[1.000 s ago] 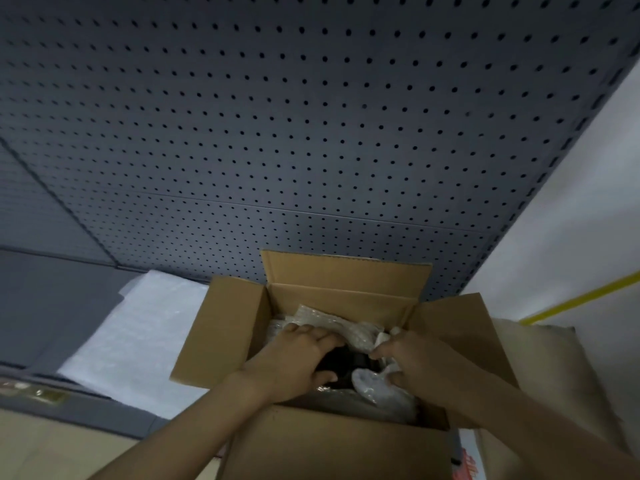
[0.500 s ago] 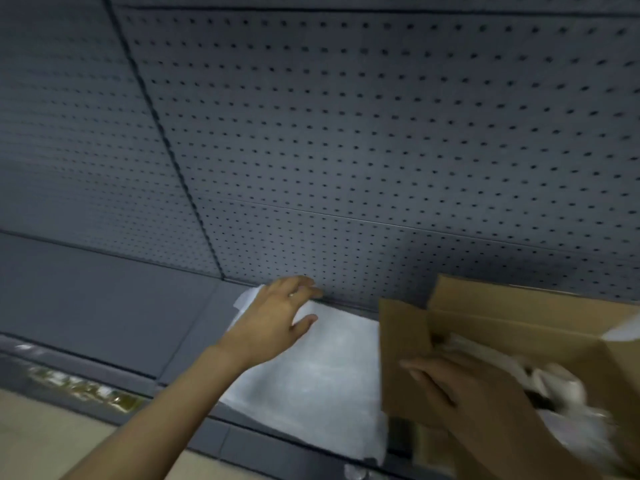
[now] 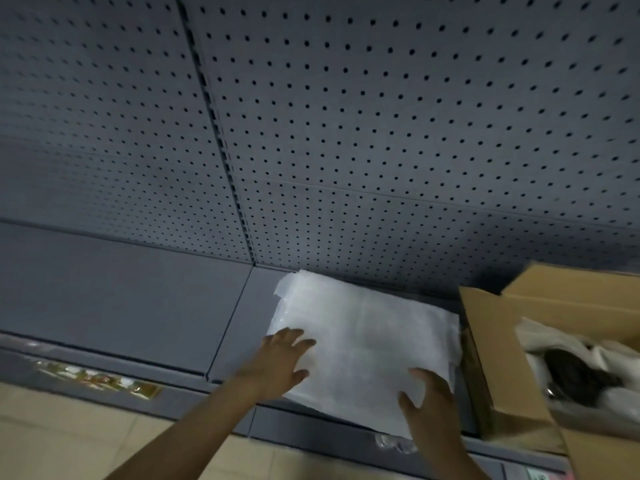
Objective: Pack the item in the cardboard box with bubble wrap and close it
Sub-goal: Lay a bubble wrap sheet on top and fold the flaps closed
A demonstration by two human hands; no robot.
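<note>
A stack of white bubble wrap sheets (image 3: pixel 363 341) lies flat on the grey shelf. My left hand (image 3: pixel 280 365) rests with spread fingers on the stack's left edge. My right hand (image 3: pixel 429 403) is spread over its near right corner. Neither hand grips anything. The open cardboard box (image 3: pixel 498 358) stands to the right of the sheets, flaps up. Inside it a dark item (image 3: pixel 575 372) lies partly wrapped in white wrap; the frame's right edge cuts the box off.
A grey pegboard wall (image 3: pixel 346 133) rises behind the grey shelf (image 3: pixel 121 299). The shelf's front rail carries a label strip (image 3: pixel 100 379). Beige floor (image 3: pixel 69 441) shows below. A crumpled bit of clear wrap (image 3: pixel 394 445) hangs at the shelf edge.
Both hands left the box. My left hand drew back from the stack's far corner to its near left edge, and my right hand came onto the sheets. The view swung left.
</note>
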